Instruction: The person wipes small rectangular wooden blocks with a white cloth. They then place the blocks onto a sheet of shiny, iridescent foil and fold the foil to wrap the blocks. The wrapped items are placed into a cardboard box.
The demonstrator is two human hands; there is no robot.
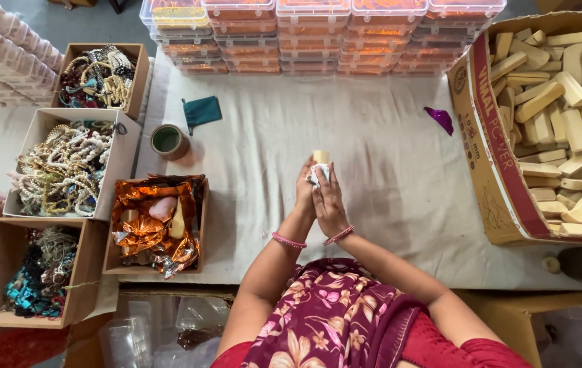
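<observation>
I see my left hand [304,194] and right hand [328,201] pressed together around a pale wooden block [321,157], white wrapping [318,174] pinched between, the block's top poking clear above my fingers for wrapping.

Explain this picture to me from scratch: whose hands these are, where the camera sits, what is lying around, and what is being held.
There is no machine here. The single picture comes from a camera worn on a person's head, looking straight down at their own two bare hands over a cloth-covered table.

The left hand and right hand are pressed together around a small pale block and a bit of white wrapping.

To the right, a big cardboard box holds many similar pale blocks. To the left stand open boxes of bead jewellery and one box of shiny copper foil. Nearby lie a roll of tape, a small green pouch and a purple scrap. Stacked clear lidded containers line the far edge.
</observation>
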